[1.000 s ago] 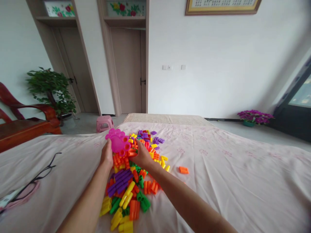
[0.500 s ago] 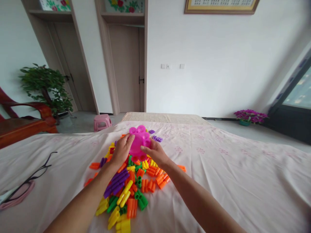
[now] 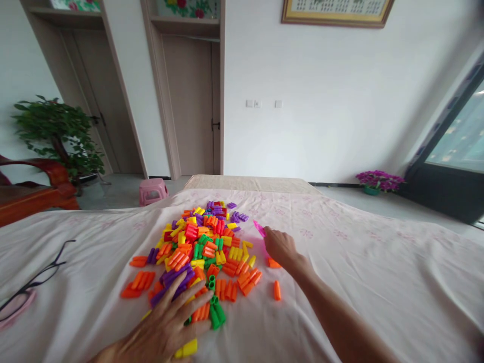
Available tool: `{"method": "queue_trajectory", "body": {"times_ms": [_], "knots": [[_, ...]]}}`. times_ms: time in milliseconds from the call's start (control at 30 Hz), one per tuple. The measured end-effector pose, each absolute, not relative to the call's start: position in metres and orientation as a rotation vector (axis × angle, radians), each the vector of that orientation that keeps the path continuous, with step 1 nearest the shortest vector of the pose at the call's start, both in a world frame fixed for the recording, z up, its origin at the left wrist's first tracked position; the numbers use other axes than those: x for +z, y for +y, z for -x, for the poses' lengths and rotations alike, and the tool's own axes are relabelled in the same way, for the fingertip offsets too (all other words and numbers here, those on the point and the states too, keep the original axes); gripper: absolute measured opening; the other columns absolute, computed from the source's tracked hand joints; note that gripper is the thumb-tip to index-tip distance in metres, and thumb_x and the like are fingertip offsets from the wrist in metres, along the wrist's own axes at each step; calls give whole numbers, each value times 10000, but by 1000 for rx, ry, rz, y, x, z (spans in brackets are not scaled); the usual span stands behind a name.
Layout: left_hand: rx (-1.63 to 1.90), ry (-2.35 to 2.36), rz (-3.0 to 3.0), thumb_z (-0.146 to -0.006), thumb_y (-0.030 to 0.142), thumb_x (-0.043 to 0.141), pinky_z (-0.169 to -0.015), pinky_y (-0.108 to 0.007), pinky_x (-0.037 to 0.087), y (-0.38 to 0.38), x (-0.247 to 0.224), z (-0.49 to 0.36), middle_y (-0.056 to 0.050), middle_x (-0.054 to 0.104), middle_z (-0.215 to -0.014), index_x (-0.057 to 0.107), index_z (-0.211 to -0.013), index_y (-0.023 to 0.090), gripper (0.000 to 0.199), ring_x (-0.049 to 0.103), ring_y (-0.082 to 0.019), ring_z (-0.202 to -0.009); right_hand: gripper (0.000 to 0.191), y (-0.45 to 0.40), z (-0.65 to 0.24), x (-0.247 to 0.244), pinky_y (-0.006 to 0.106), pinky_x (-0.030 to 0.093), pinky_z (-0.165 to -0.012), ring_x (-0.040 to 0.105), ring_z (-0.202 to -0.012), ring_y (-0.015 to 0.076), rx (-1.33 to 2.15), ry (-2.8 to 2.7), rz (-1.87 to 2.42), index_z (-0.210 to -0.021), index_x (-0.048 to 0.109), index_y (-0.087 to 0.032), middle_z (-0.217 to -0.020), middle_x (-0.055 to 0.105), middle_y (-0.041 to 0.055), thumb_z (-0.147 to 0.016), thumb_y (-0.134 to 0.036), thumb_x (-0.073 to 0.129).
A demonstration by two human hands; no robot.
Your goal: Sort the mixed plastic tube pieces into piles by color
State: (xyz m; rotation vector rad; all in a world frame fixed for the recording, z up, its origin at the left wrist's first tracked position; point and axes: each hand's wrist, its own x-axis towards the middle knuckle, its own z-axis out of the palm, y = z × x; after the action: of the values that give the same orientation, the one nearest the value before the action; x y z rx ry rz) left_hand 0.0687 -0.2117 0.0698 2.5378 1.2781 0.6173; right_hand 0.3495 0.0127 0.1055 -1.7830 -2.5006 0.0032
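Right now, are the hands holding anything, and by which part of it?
Right hand: the pink piece, its upper-left end sticking out; the exact grip spot is hidden. Left hand: fingers spread over the blocks, no hold visible.

Black-framed glasses lie at left on the pale floral cloth, overlapping a pink item. Beyond stand a pink stool, a leafy plant and a reddish wooden chair. Along the white wall are 2 doors, 3 small plates, 1 framed panel and potted purple flowers.
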Motion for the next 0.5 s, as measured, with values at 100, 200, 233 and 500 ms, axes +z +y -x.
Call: {"method": "queue_trajectory", "body": {"times_ms": [100,200,233,500], "knots": [[444,1456,-2921,-869,161,571,-1195,-580,27,-182,77,-60,-14,337,-1597,548,-1356,390,539,281,-273,-1463,288,-5,-308,101,307,420,-703,681,-913,256,53,-2603,1554,-1176,571,-204,-1031,711,113,-953,-225,390],[468,1666,-3035,-890,188,561,-1205,-536,92,-154,82,-52,-37,391,-1567,574,-1330,354,471,317,-255,-1445,300,4,-290,105,292,407,-703,678,-901,234,179,-2552,1450,-1201,575,-241,-1013,720,87,-963,-333,417],[531,1737,-3023,-895,209,560,-1201,-523,135,-147,84,-47,-41,418,-1549,576,-1328,347,455,341,-251,-1431,315,13,-289,108,287,405,-703,677,-906,230,226,-2500,1459,-1214,573,-248,-1019,721,83,-964,-364,421],[1153,2251,-2068,-869,517,521,-1128,-440,348,-90,57,55,-145,545,-1420,577,-1321,184,564,474,-286,-1335,406,124,-300,116,341,422,-779,647,-1028,266,108,-2285,1799,-1360,485,-223,-1151,679,156,-1006,-274,293]]}}
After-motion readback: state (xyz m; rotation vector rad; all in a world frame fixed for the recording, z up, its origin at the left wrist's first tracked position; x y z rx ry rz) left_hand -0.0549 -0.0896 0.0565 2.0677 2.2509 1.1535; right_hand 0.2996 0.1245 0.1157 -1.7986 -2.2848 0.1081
